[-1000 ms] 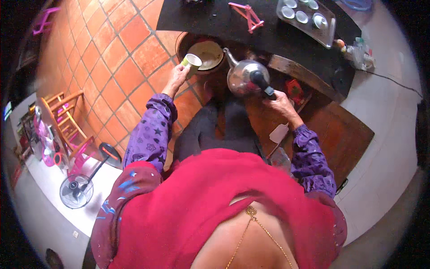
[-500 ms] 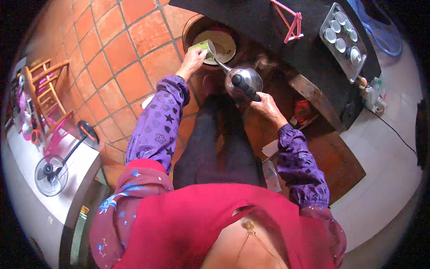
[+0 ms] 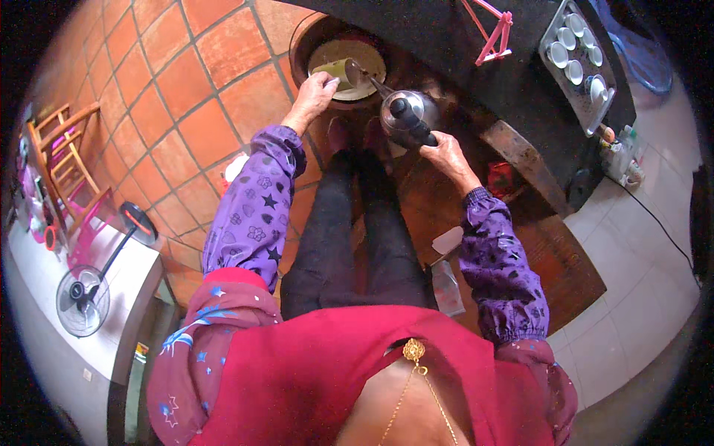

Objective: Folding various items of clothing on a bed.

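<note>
My left hand [image 3: 315, 94] grips a green cup [image 3: 332, 72], tipped on its side with its mouth turned right. Beneath the cup is a dark round bucket [image 3: 300, 56] with a pale inside. The fingers of my right hand [image 3: 447, 153] are wrapped round the black handle of a shiny metal kettle [image 3: 425, 105]. The kettle's spout points toward the mouth of the cup, very close to it; I cannot tell whether they touch or whether liquid flows.
To the right, a dark counter [image 3: 439, 44] bears a pink folding stand [image 3: 494, 37] and a tray [image 3: 593, 111] of several small white cups. A standing fan [image 3: 83, 297] and a wooden chair [image 3: 67, 160] are at the left. Orange tiles [image 3: 178, 111] cover the floor.
The cup has tipped further and moved over the pale inside of the bucket. My right hand still holds the kettle beside it, almost in the same place.
</note>
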### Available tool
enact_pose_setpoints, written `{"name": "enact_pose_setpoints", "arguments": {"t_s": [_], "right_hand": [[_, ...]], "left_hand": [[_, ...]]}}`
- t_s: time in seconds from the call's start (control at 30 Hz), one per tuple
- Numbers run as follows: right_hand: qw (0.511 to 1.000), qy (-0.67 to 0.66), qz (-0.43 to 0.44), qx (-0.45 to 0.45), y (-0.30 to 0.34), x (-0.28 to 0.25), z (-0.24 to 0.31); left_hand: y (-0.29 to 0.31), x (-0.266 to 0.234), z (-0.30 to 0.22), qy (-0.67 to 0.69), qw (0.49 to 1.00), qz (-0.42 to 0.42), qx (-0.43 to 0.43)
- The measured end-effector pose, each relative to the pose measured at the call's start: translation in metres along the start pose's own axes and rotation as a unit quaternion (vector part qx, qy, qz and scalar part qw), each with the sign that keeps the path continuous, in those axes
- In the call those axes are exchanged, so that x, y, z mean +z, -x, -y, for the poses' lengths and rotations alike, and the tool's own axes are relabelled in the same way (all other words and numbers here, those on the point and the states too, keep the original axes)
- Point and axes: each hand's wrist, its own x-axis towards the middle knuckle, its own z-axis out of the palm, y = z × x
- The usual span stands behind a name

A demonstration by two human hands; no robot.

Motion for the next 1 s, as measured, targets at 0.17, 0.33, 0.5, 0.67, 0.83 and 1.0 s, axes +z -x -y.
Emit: {"name": "enact_pose_setpoints", "arguments": {"t_s": [0.17,0.33,0.5,0.67,0.83,1.0], "right_hand": [[0.999,0.043,-0.014,-0.001,0.003,-0.003,-0.002],[1.000,0.004,-0.006,-0.015,0.017,-0.003,0.008],[0.999,-0.043,0.015,0.008,0.031,-0.009,0.006],[0.999,-0.035,-0.003,-0.006,0.045,-0.016,-0.007],[1.000,-0.021,-0.008,-0.018,0.063,-0.028,-0.014],[0.995,-0.097,0.003,-0.016,0.084,-0.039,-0.015]], "left_hand": [[-0.002,0.002,-0.005,0.096,0.986,-0.017,-0.133],[-0.011,0.006,-0.006,0.111,0.987,-0.032,-0.112],[-0.005,0.004,-0.012,0.109,0.988,0.042,-0.104],[0.006,0.002,-0.019,0.287,0.936,0.051,-0.197],[0.013,-0.002,-0.036,0.333,0.924,0.042,-0.186],[0.018,-0.003,-0.064,0.308,0.939,0.052,-0.142]]}}
